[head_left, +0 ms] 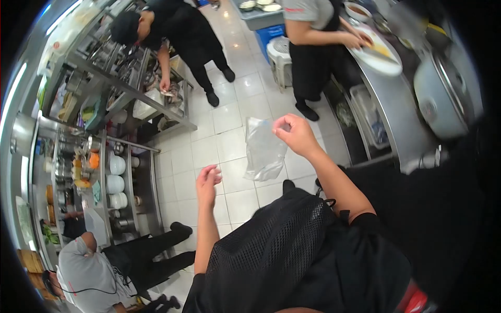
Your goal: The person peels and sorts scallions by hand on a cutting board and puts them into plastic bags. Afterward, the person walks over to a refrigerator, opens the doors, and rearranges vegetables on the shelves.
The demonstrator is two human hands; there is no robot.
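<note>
A clear plastic bag (263, 151) hangs in front of me above the tiled floor. My right hand (296, 136) pinches its upper right edge between thumb and fingers. The bag looks limp and thin, with nothing visible inside. My left hand (207, 183) is raised to the left of the bag, apart from it. Its fingers are loosely bent with gaps between them, and I see nothing held there.
Steel shelves (133, 177) with stacked white bowls (116, 184) line the left. A person in black (180, 31) works at the far shelf; another person (94, 266) stands lower left. On the right, a person cuts on a white board (383, 61) near a large pot (443, 96).
</note>
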